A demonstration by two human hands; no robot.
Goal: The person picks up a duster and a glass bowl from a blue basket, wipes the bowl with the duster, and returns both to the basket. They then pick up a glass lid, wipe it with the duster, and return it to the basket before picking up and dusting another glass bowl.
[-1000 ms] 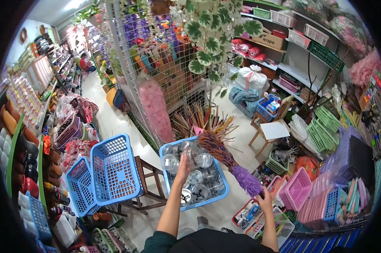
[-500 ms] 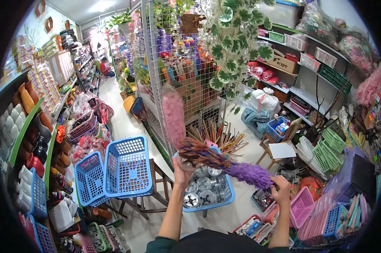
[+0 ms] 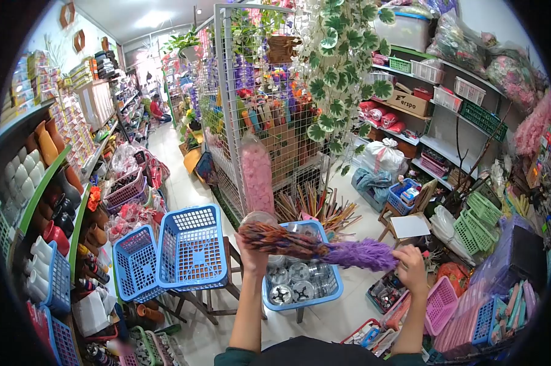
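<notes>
A fluffy bundle point(image 3: 287, 241), brown and orange at the left and purple at the right, stretches level between my two hands. My left hand point(image 3: 252, 251) is closed round its brown end, and a clear round container point(image 3: 259, 218) shows just above that hand. At the purple tip, my right hand point(image 3: 409, 263) pinches the fibres between thumb and fingers. Below the bundle, a blue basket point(image 3: 340, 287) holds several clear round containers point(image 3: 300, 272).
Two empty blue baskets point(image 3: 191, 283) rest on a wooden stool to the left. Behind stands a wire mesh rack point(image 3: 231, 122) with sticks at its foot. Shelves line the right wall. A person point(image 3: 157, 108) in red is far down the aisle.
My left hand and the brown end have shifted slightly left, and the bundle lies more level. The view has shifted a little, and the distant person has changed posture.
</notes>
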